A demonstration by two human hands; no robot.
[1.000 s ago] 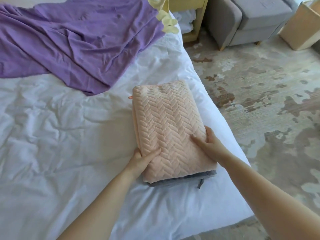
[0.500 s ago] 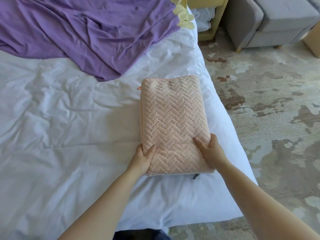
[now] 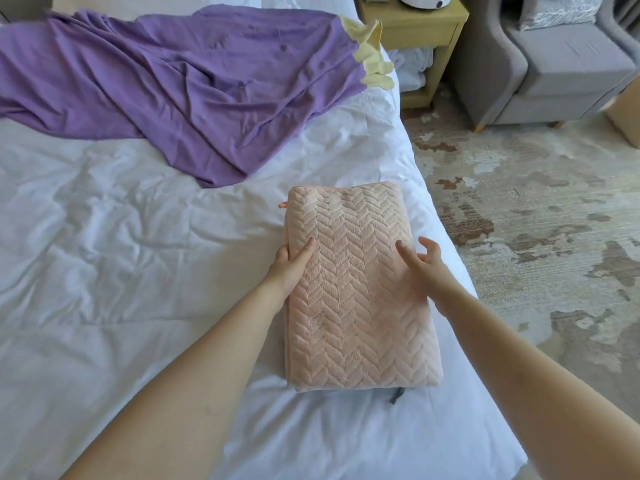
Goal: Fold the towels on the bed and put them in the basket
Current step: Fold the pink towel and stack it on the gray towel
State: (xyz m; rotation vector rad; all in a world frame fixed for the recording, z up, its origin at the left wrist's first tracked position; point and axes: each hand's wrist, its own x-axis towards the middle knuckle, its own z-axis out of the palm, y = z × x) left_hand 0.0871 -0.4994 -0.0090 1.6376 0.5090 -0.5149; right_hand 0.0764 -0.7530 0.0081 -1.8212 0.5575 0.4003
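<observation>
A folded pink towel (image 3: 356, 289) with a herringbone texture lies on the white bed (image 3: 121, 271) near its right edge. From under its near end a grey loop (image 3: 396, 396) of another towel sticks out. My left hand (image 3: 292, 263) grips the pink towel's left edge, with the thumb on top. My right hand (image 3: 424, 265) is at the towel's right edge; its thumb touches the top and its fingers are spread and curled above the side. A purple towel (image 3: 194, 84) lies unfolded across the far part of the bed, next to a yellow cloth (image 3: 372, 60).
Right of the bed is patterned floor (image 3: 536, 237). A yellow nightstand (image 3: 419, 32) stands at the bed's far corner, and a grey armchair (image 3: 554, 64) is behind it. A beige container (image 3: 625, 116) shows partly at the right edge.
Both hands slid from the towel's near end to its middle. The right hand lifted from flat on top to fingers spread at the side edge.
</observation>
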